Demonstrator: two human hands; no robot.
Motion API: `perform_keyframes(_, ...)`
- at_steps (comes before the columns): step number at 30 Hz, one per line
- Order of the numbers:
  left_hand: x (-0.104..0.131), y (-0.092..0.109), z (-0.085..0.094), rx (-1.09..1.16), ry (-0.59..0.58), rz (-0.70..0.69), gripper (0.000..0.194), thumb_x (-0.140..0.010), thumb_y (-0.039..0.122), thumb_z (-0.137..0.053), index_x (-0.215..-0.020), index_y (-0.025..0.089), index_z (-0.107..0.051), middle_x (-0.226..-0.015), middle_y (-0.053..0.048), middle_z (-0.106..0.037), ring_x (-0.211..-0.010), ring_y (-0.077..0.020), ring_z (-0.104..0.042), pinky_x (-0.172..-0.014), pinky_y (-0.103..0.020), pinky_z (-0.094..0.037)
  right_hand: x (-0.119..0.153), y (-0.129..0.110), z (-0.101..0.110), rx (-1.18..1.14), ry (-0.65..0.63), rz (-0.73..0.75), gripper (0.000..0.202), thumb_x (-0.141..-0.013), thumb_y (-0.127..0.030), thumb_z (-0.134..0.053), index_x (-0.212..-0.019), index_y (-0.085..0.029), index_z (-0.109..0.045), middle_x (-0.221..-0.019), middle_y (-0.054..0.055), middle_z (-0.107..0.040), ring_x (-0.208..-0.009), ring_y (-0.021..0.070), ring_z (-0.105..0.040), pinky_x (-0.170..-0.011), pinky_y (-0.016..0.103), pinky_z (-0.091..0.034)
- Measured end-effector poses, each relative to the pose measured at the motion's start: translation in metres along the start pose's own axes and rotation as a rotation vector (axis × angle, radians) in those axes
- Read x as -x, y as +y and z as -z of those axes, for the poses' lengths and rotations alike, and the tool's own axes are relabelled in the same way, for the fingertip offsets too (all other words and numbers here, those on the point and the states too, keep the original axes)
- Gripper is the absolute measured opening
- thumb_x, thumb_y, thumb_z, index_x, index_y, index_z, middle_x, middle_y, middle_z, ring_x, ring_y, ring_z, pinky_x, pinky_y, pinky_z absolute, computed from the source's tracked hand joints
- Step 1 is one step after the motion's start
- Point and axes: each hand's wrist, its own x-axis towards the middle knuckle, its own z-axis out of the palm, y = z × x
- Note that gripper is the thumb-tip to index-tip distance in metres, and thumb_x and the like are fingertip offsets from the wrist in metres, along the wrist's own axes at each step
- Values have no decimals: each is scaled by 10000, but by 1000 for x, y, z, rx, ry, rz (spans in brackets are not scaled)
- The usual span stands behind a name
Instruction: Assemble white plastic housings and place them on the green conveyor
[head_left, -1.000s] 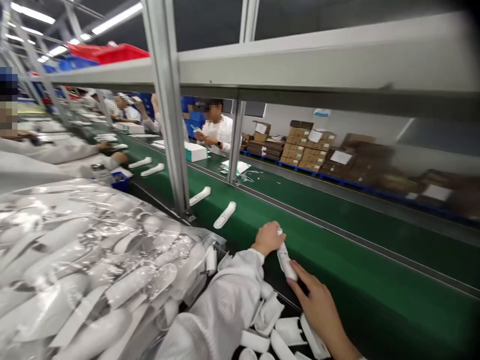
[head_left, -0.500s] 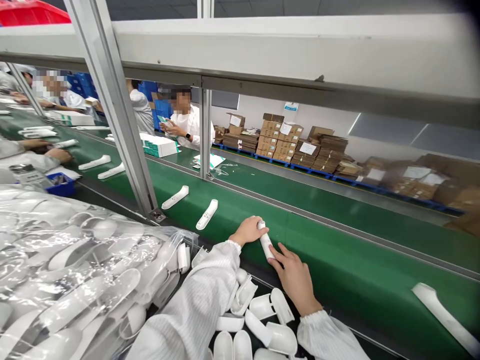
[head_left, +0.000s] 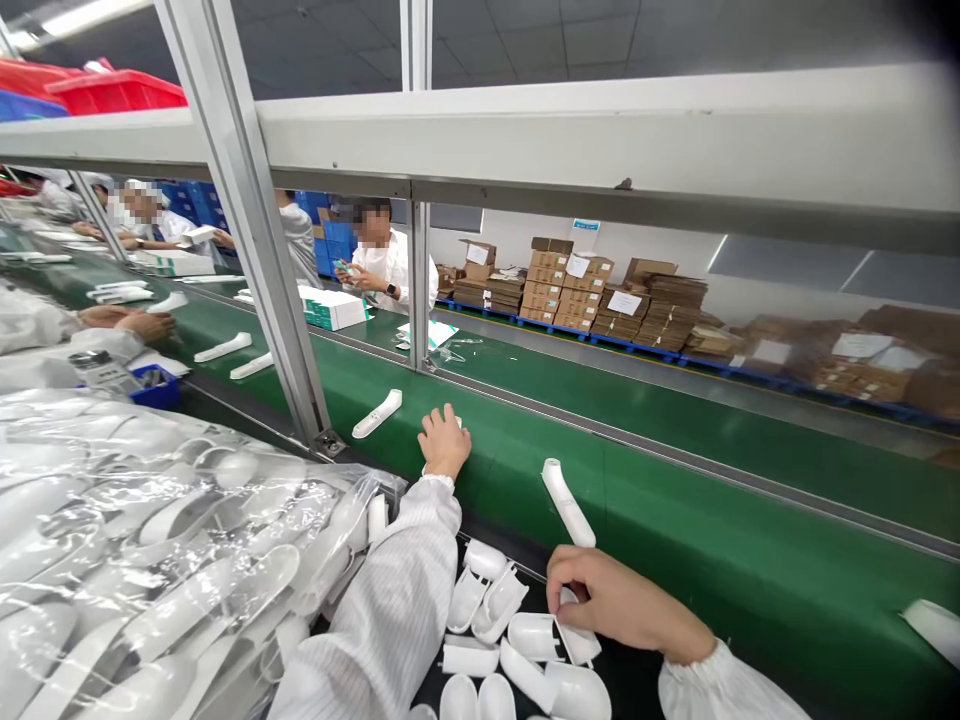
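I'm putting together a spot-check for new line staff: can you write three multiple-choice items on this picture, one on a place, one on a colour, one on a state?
1. Where does the white handle piece between the two hands lie?
A. on the belt
B. in the plastic bag
C. on the top shelf

2. What colour is the belt?
A. blue
B. green
C. grey

3. What is the right hand doing?
A. lying flat on the belt
B. holding a cardboard box
C. curled down among the loose white shells

Answers:
1 A, the piece lies by itself on the belt, touched by neither hand.
2 B, the running surface is dark green.
3 C, its fingers bend over the shells below the belt's edge, while the left hand rests on the belt.
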Motion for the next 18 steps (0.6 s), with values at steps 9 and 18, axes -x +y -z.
perform_keyframes(9, 6, 29, 4, 112, -236, -107, 429, -860, 371, -522, -1269, 243, -502, -1163, -115, -633, -1023, -264, -629, -811, -339, -470, -11, 29, 6, -64, 290, 58, 337, -879, -232, -491, -1126, -255, -720, -975, 42, -623, -805, 169, -597, -743, 295, -479)
perform_keyframes(18, 40, 67, -20, 128, -320, -280, 373, -873, 494, -506, -1091, 197, -568, -1140, -121, -598, -971, -261, -657, -828, -346, -485, -44, 49, -19, -70, 824, 58, 336, -919, -339, -504, -1160, -232, -712, -1255, 84, -646, -1161, 256, -594, -1059, 436, -433)
